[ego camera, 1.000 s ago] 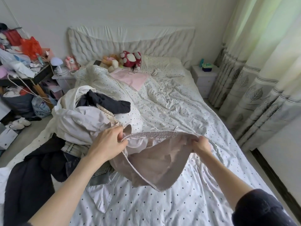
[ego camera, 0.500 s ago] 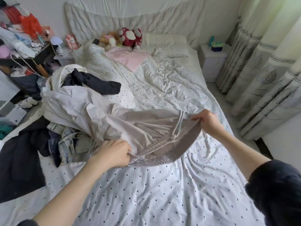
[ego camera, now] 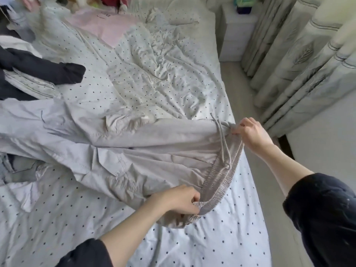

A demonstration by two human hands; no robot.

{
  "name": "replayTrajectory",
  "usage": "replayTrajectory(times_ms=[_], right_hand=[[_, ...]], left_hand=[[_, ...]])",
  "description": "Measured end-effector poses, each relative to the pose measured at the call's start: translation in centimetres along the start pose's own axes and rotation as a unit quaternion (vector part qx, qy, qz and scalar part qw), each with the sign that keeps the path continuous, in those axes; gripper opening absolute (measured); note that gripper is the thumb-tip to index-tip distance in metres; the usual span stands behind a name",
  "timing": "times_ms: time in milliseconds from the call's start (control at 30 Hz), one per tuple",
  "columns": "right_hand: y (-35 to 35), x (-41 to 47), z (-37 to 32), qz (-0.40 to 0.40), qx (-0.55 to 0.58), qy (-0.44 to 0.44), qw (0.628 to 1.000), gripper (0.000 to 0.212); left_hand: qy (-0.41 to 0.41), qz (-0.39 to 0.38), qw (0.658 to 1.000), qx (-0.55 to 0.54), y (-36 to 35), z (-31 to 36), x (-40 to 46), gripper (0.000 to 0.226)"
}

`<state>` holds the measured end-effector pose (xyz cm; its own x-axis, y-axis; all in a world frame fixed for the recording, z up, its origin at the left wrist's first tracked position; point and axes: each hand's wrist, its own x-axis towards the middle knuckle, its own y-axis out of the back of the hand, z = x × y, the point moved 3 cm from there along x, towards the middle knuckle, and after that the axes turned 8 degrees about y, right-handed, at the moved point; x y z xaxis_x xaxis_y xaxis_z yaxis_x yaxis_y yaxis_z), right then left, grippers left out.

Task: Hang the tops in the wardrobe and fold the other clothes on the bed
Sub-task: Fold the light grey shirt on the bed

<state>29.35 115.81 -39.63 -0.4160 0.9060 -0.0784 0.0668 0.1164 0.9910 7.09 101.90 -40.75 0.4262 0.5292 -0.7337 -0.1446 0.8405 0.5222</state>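
Observation:
Light beige trousers (ego camera: pixel 134 151) with an elastic waistband and drawstring lie stretched across the dotted bed sheet (ego camera: pixel 192 247), legs running to the left. My left hand (ego camera: pixel 179 201) grips the near end of the waistband. My right hand (ego camera: pixel 250 133) pinches the far end of the waistband near the bed's right edge, where the drawstring hangs down. A dark garment (ego camera: pixel 48 70) lies at the upper left of the bed, and jeans (ego camera: pixel 21 168) poke out under the trouser legs at the left.
A pink garment (ego camera: pixel 102 26) lies near the head of the bed beside plush toys (ego camera: pixel 113 0). A white nightstand (ego camera: pixel 237 29) stands at the bed's right, with patterned curtains (ego camera: pixel 300 60) along the right wall and a strip of floor (ego camera: pixel 242 93) between.
The trousers came off the clothes pile and now lie spread to the right across the bed. Both hands moved right with the waistband stretched between them. The view tilted down and right.

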Motion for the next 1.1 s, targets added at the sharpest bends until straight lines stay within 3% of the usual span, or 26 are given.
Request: replayTrajectory(times_ms=[200, 300, 400, 533, 633, 733, 833, 967, 1100], right_hand=[[-1.8, 0.4, 5.4, -0.014, 0.006, -0.055, 0.998, 0.030], [-5.4, -0.9, 7.7, -0.083, 0.070, -0.139, 0.984, 0.050], [-9.8, -3.3, 7.0, -0.174, 0.151, -0.178, 0.957, 0.050], [-14.6, -6.5, 3.0, -0.185, 0.215, -0.177, 0.942, 0.042], [-16.7, -9.0, -1.8, -0.139, 0.257, -0.185, 0.938, 0.037], [-18.1, -11.7, -6.4, -0.126, 0.251, -0.211, 0.936, 0.039], [-19.1, -14.4, -9.6, -0.142, 0.185, -0.187, 0.954, 0.056], [-19.5, -17.4, -11.5, -0.201, 0.129, -0.112, 0.965, 0.087], [-18.9, -19.4, -11.8, -0.158, 0.089, -0.056, 0.982, 0.082]], left_hand=[[-0.041, -0.031, 0.995, -0.085, -2.4, 5.2, 6.3, 0.016], [-0.030, -0.084, 0.993, -0.072, -4.8, 7.0, 9.9, 0.027], [-0.027, -0.130, 0.990, -0.045, -6.7, 6.5, 11.5, 0.037], [-0.019, -0.010, 1.000, -0.019, -6.2, 2.4, 11.3, 0.035], [0.010, 0.129, 0.985, 0.114, -5.1, -2.7, 9.7, 0.049], [0.078, 0.151, 0.960, 0.220, -4.6, -7.7, 7.6, 0.062], [0.120, 0.093, 0.950, 0.273, -5.1, -10.6, 6.4, 0.069], [0.101, 0.067, 0.941, 0.315, -6.9, -10.5, 6.7, 0.060], [0.097, 0.019, 0.941, 0.325, -10.8, -10.0, 6.1, 0.064]])
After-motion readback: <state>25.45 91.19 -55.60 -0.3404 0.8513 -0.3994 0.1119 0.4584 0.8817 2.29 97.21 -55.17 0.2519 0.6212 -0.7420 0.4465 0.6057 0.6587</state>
